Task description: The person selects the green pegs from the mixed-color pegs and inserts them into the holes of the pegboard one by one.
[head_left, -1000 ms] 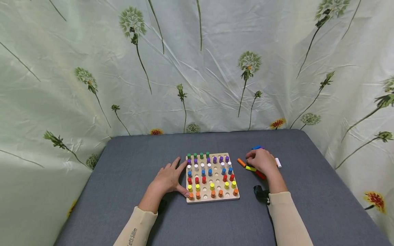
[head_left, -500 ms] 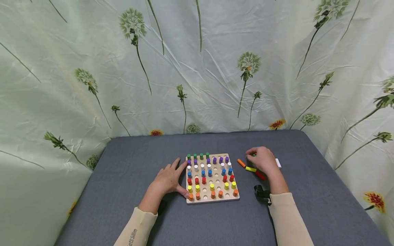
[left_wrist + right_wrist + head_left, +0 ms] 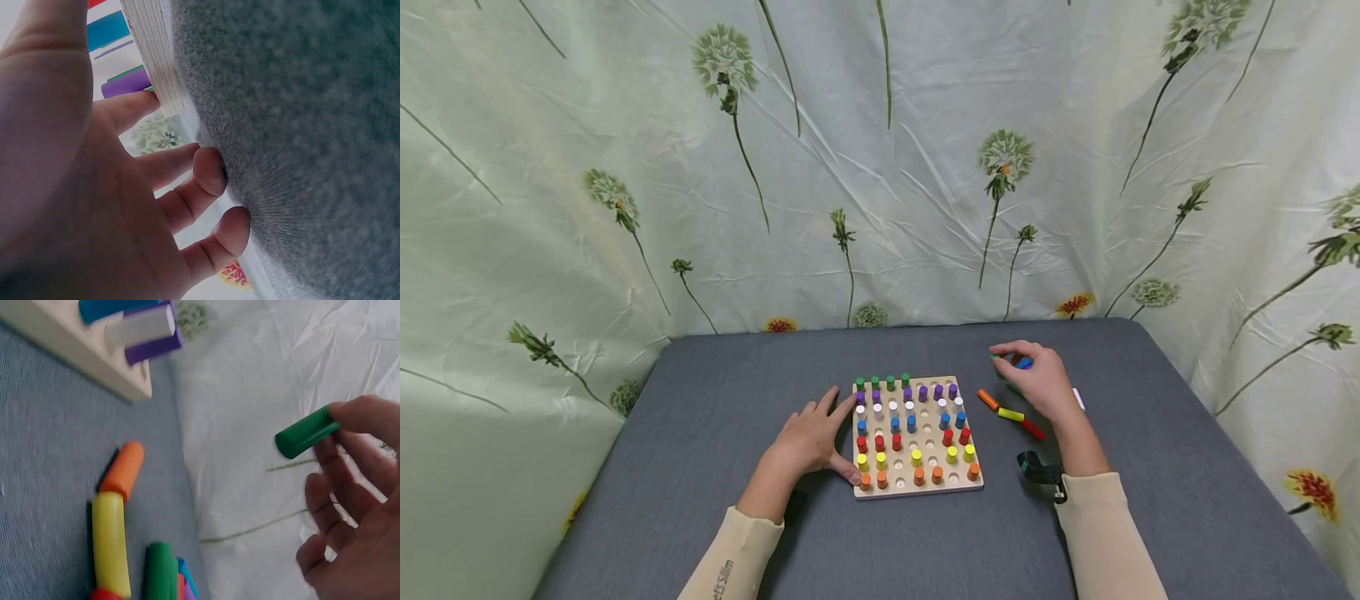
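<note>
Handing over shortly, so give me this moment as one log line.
right hand: pinches green peg, clear of pegboard | left hand: touches pegboard's left side | pegboard: partly filled | loose pegs: lying right of pegboard

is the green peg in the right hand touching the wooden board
Apart: the right wrist view shows the pale curtain between the held green peg and the wooden board.
</note>
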`<action>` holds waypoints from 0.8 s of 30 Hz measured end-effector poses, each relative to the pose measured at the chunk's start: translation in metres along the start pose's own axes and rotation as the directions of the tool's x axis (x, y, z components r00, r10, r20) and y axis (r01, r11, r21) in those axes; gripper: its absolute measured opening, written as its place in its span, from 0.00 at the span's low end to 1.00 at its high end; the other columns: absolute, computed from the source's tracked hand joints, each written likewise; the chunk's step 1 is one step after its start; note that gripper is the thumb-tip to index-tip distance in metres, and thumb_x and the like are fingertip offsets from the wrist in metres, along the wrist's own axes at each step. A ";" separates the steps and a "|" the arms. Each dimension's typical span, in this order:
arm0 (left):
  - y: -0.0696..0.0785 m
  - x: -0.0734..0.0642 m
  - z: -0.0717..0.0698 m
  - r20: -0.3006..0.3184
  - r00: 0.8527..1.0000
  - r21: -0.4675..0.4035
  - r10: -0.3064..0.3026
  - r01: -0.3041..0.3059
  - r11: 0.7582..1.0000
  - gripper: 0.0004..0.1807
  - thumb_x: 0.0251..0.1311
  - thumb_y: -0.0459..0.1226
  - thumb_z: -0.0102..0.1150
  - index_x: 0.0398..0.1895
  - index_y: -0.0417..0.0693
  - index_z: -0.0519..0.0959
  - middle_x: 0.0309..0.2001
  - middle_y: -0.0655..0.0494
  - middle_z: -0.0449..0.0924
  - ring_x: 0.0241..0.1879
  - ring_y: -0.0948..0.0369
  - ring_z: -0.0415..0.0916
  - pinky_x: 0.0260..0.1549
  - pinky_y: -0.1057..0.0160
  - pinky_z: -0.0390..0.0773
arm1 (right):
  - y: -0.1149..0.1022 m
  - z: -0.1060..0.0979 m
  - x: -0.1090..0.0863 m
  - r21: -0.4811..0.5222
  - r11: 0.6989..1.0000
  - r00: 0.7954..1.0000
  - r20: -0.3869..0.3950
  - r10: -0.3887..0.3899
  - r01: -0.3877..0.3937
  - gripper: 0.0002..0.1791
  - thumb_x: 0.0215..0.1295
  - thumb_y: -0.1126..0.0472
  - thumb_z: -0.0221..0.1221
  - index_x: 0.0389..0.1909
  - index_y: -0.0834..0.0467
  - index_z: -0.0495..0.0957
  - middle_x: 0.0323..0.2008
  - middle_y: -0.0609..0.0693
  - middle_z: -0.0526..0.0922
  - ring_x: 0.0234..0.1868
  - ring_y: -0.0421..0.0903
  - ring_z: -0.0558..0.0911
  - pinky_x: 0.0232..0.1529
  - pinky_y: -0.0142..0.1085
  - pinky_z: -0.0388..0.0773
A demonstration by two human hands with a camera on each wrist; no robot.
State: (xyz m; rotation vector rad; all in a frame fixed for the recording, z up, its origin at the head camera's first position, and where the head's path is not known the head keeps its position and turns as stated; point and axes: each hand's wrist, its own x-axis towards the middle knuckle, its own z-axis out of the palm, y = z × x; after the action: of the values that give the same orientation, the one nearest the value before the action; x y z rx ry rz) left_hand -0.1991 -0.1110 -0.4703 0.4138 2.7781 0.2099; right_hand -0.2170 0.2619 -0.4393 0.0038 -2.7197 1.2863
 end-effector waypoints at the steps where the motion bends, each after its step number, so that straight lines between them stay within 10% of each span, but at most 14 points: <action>1: 0.000 0.000 0.000 0.004 1.000 0.002 -0.003 0.003 1.000 0.73 0.34 0.68 0.84 0.86 0.58 0.57 0.85 0.41 0.53 0.77 0.40 0.64 0.72 0.34 0.69 | -0.001 0.001 0.000 0.038 0.999 1.000 -0.009 -0.012 0.012 0.14 0.75 0.56 0.64 0.56 0.56 0.88 0.44 0.54 0.83 0.40 0.52 0.75 0.36 0.37 0.71; 11: 0.001 0.001 0.000 0.011 1.000 0.005 0.001 -0.001 1.000 0.73 0.34 0.70 0.82 0.86 0.60 0.56 0.86 0.43 0.52 0.78 0.40 0.63 0.73 0.34 0.68 | -0.013 0.019 -0.003 0.305 0.949 0.997 -0.025 -0.074 0.078 0.15 0.75 0.55 0.66 0.57 0.57 0.87 0.43 0.37 0.84 0.36 0.47 0.75 0.37 0.34 0.70; 24: 0.000 0.002 0.000 0.022 1.000 0.014 -0.023 0.023 1.000 0.73 0.34 0.70 0.82 0.86 0.62 0.55 0.86 0.44 0.51 0.79 0.41 0.62 0.74 0.35 0.67 | -0.029 0.056 0.023 0.287 0.954 0.984 0.126 -0.128 0.088 0.12 0.77 0.60 0.63 0.55 0.58 0.88 0.46 0.56 0.85 0.46 0.56 0.77 0.41 0.36 0.71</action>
State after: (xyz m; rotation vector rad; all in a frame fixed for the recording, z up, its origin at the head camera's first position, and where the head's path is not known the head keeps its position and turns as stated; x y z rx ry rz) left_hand -0.2004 -0.1106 -0.4711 0.3853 2.7630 0.1794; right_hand -0.2445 0.2015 -0.4497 0.2807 -2.5793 1.6844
